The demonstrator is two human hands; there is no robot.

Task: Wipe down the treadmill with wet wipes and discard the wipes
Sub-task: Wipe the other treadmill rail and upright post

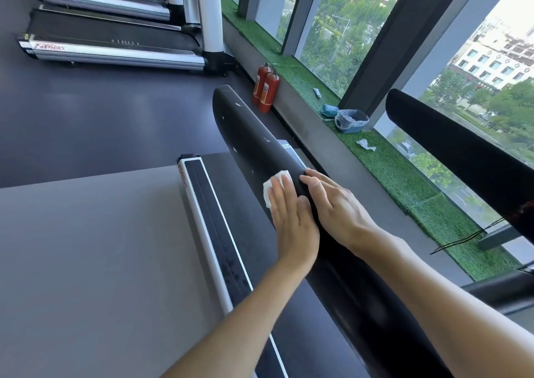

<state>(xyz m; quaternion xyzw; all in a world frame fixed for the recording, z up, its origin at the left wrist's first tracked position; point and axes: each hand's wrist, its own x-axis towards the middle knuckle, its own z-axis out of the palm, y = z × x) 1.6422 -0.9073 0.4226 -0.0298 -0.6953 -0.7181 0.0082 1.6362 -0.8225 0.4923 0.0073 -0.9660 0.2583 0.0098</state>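
A long black treadmill handrail runs from the upper middle down to the lower right. My left hand lies flat on its side with straight fingers, pressing a white wet wipe against it. Part of the wipe shows beyond the fingertips. My right hand rests on top of the rail beside the left, fingers bent over its far edge. Below the rail lies the treadmill deck with a white side rail and grey belt.
On the green turf window ledge stand a small blue bin lined with a bag, a blue wipes pack and a crumpled white wipe. Two red fire extinguishers stand on the floor. Other treadmills sit far left. A second black handrail crosses the right.
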